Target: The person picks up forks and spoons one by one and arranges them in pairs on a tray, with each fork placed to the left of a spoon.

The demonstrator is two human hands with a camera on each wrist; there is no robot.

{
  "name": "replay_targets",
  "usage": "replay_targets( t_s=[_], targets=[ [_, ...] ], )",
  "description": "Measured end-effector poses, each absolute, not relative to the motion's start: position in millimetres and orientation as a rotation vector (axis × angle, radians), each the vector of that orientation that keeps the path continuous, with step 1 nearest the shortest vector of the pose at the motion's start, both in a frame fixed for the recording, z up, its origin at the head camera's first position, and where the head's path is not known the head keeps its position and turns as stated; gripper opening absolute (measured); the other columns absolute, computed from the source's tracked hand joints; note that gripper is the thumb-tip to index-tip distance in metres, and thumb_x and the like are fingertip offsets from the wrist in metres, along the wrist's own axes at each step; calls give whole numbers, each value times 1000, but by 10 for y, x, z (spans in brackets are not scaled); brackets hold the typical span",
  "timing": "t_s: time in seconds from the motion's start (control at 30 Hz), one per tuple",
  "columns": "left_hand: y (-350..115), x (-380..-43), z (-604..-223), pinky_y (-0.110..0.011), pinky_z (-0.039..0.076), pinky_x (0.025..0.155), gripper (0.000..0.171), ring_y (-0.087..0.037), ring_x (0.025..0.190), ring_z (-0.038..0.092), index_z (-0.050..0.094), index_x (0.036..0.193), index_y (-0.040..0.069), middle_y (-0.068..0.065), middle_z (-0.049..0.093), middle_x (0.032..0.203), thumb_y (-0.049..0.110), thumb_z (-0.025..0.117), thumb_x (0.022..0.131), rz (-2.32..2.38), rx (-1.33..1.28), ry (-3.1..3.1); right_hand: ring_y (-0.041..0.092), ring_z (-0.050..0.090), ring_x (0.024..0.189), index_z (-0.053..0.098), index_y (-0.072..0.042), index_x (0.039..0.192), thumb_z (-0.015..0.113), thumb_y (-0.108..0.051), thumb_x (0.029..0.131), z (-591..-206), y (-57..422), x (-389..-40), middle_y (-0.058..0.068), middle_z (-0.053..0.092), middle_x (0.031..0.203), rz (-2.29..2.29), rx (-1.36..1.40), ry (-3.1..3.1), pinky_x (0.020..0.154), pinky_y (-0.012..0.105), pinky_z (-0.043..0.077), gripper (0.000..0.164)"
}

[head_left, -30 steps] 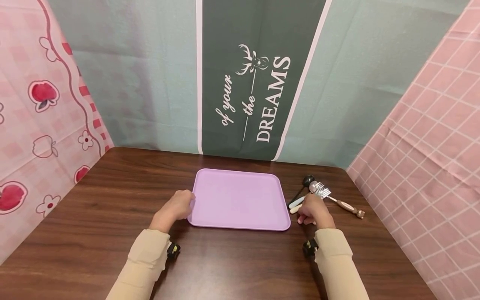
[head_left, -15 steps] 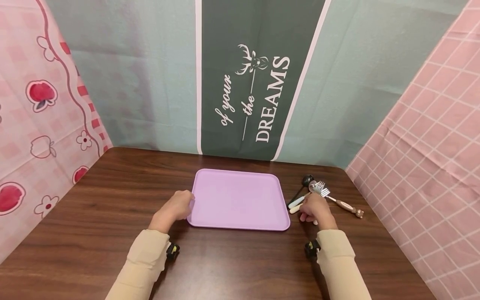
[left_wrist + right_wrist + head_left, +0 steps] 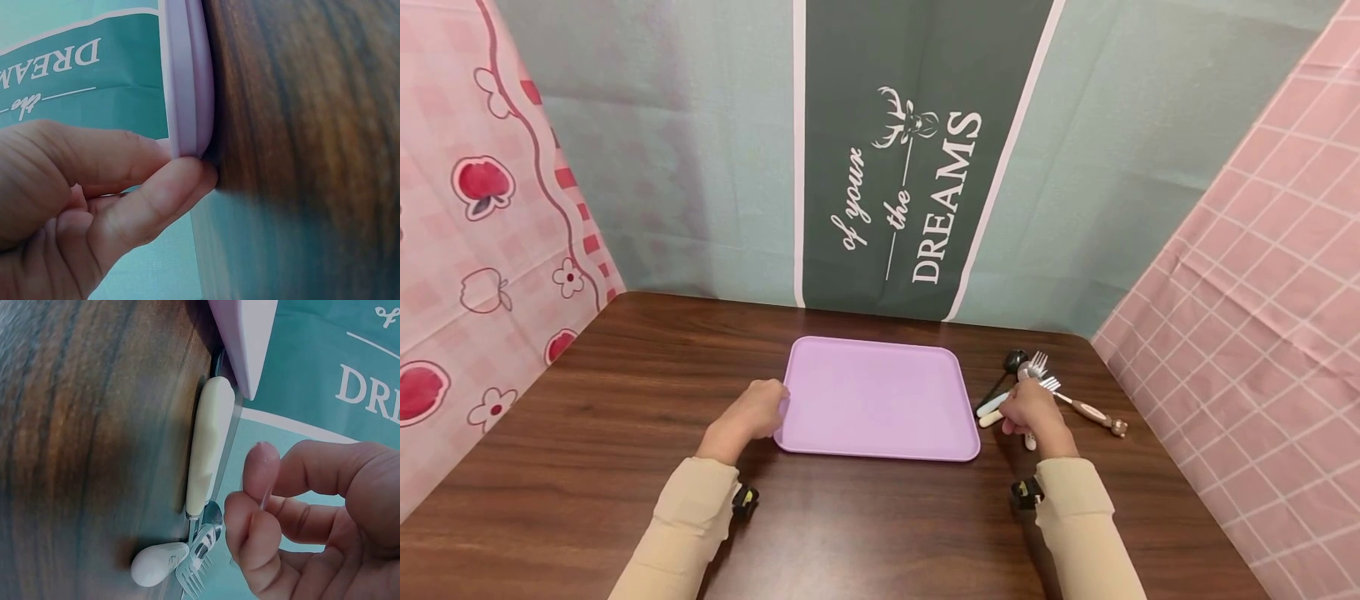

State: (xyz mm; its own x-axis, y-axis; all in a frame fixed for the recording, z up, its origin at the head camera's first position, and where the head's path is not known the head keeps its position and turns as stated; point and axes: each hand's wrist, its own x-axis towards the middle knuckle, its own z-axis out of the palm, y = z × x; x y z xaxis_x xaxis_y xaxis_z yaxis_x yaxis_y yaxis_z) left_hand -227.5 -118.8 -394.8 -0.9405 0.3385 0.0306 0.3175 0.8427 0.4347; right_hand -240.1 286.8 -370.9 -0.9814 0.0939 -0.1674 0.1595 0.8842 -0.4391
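Observation:
My left hand (image 3: 763, 410) pinches the left rim of a lilac tray (image 3: 880, 402); the left wrist view shows thumb and fingertips on either side of the rim (image 3: 186, 81). My right hand (image 3: 1033, 414) is over several forks and spoons right of the tray. In the right wrist view, its thumb (image 3: 261, 469) and curled fingertips meet close to the cutlery; I cannot tell whether they pinch a utensil. A cream handle (image 3: 211, 444) lies beside them on the table, with a rounded white handle (image 3: 156, 565) pointing toward the wrist. The hand hides part of the pile in the head view.
A black ladle-like utensil (image 3: 1016, 361) and a fork with a brown bear-topped handle (image 3: 1090, 411) lie among the cutlery. The brown wooden table (image 3: 865, 525) is backed by a green printed cloth (image 3: 910, 167), with pink cloths at both sides.
My right hand has shifted slightly right, its fingers drawn closer together. One fork's tines have moved a little toward the back, and more of a white handle shows. My left hand has stayed put.

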Motion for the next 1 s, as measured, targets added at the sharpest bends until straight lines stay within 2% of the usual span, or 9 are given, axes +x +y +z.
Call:
replay_targets(
  t_s=[0.47,0.73,1.0],
  targets=[
    [-1174,-2262,-3928,-31,45,52,13,-23,61,50,58,69,0,-8,51,64,-12,54,71,674,527,2968,13,54,43,55,-3,67,48,-4,75,-3707,2868,-2405,3,60,51,-689,167,2925,45,25,44,11],
    [-1182,-2257,-3926,-31,45,53,14,-23,61,50,57,68,1,-8,51,63,-13,54,70,677,526,2969,10,55,42,56,-3,65,50,-2,72,-3688,2712,-2401,0,56,46,-723,75,2978,44,23,42,9],
    [-1197,-2258,-3938,-32,45,53,15,-23,62,49,59,70,0,-8,52,65,-13,53,70,685,535,2971,13,55,46,56,-5,68,55,-4,75,-3643,2486,-2392,0,55,47,-638,-13,3014,48,27,43,7]
  ],
)
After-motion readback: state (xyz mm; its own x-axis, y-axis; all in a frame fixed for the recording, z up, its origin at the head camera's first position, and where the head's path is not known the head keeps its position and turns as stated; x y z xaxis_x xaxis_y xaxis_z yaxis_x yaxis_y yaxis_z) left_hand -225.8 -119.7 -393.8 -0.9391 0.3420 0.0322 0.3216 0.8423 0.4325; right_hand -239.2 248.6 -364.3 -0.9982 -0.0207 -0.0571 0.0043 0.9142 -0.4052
